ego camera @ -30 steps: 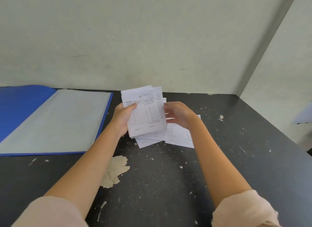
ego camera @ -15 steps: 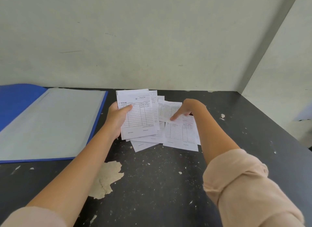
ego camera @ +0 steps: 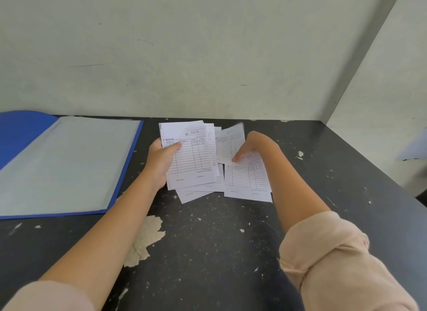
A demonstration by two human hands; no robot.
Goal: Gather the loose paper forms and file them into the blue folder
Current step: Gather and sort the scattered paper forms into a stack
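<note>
Paper forms (ego camera: 247, 179) headed "NOTA NO.", stack (ego camera: 191, 158) gripped in left hand (ego camera: 159, 158), right hand (ego camera: 248, 146) pinching one sheet (ego camera: 228, 144)

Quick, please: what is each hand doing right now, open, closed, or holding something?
Left hand: closed on stack of forms.
Right hand: fingers pinching one loose form.
</note>
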